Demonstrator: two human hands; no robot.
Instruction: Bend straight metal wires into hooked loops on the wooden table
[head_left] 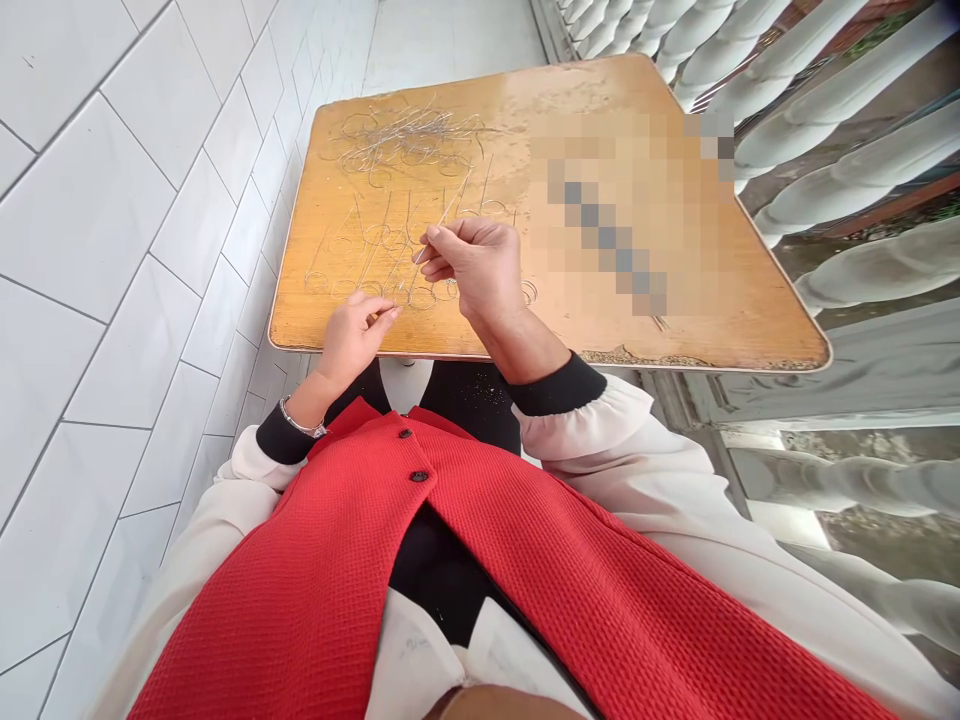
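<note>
My right hand is raised over the wooden table, thumb and fingers pinched on a thin metal wire that slants up and away. My left hand is at the table's near edge, thumb and forefinger pressed together. What its fingertips hold is too small to make out. Beside both hands lies a row of wires with looped ends, partly hidden by my right hand. Farther back on the left is a tangled pile of thin wires.
The wooden table has rounded corners and a worn front edge. A blurred patch on its right side hides a long, dark, slanting thing. White tiles cover the left wall. A white balustrade runs along the right.
</note>
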